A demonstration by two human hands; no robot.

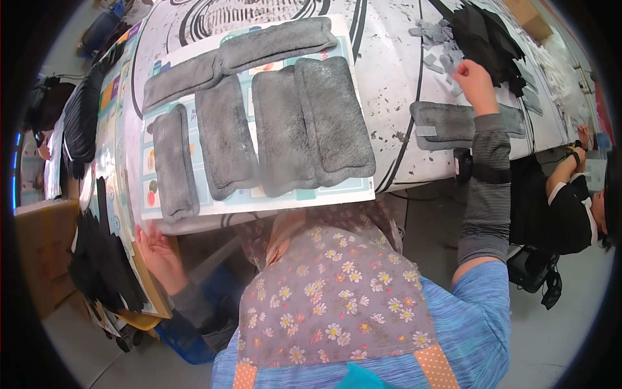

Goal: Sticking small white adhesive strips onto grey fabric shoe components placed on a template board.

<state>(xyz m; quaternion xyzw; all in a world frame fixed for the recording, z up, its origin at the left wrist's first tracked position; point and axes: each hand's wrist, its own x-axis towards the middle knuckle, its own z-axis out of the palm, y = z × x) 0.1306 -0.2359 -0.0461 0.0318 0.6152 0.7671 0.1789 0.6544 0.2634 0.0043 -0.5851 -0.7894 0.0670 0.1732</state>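
Several grey fleecy pads (pixel 285 126) lie side by side on a printed paper sheet (pixel 285 198) on the white table (pixel 389 78). My left hand (pixel 155 249) hangs open at the table's near left edge, next to a pile of black fabric (pixel 100 266). My right hand (pixel 473 81) reaches far right, fingers curled among small grey fabric pieces (pixel 434 39) beside a heap of black cloth (pixel 486 39). Whether it grips a piece I cannot tell. Just below that hand lies one more grey pad with a light tab (pixel 447 123).
A stack of black pieces (pixel 81 117) lines the table's left side. A cardboard box (pixel 42 253) stands at lower left. Another person in black (pixel 573 204) sits at the right, with a black bag (pixel 534 269) on the floor.
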